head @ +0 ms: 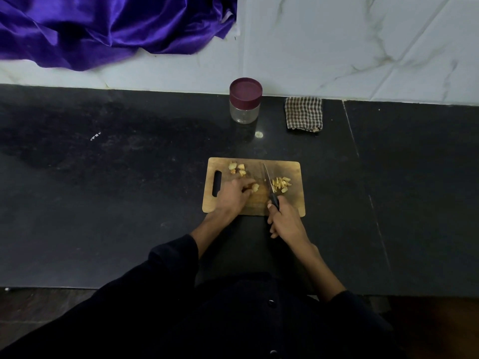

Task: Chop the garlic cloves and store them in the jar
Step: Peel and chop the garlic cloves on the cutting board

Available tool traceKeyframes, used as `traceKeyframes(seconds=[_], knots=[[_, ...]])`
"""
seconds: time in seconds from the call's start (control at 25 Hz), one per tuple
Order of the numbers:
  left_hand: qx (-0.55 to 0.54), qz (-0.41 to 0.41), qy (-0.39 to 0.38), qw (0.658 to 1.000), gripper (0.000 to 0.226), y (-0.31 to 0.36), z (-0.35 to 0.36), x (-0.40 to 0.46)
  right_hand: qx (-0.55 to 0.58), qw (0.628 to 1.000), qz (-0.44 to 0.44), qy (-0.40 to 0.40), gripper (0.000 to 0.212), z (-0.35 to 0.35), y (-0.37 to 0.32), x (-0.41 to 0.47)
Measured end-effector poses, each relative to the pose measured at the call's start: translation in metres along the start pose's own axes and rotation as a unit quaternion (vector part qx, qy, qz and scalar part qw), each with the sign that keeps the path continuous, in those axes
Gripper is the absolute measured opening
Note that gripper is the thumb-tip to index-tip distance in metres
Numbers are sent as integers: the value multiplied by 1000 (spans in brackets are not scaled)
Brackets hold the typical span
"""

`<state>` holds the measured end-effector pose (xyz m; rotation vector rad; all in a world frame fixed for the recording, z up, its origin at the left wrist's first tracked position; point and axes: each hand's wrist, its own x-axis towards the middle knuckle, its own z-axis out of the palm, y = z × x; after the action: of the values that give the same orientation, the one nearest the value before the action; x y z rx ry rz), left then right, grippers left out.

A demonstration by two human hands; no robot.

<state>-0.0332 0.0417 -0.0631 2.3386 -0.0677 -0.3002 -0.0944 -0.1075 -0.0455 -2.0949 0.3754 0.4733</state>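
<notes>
A wooden cutting board (285, 203) lies on the black counter in front of me. My left hand (232, 195) pinches a garlic clove (255, 187) on the middle of the board. My right hand (283, 220) grips the black handle of a knife (269, 181), whose blade points away from me, just right of that clove. A pile of chopped garlic (281, 183) sits right of the blade. Several whole cloves (237, 168) lie at the board's far left. A clear jar (245, 101) with a maroon lid, closed, stands behind the board by the wall.
A folded checked cloth (303, 114) lies right of the jar against the white marble wall. Purple fabric (108, 27) drapes over the wall at the upper left. The black counter (116, 190) stretches wide on both sides, its front edge near my body.
</notes>
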Motion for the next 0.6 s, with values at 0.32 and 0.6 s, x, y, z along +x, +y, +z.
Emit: traceKeyframes(seconds=[0.32,0.6], knots=[[72,-16,49,996,25,4,8,-3,-96,994,7,-52,21,13,-11,-21],[76,1,58,995,25,-1,11,-2,-151,987,29,-56,22,18,-17,-19]])
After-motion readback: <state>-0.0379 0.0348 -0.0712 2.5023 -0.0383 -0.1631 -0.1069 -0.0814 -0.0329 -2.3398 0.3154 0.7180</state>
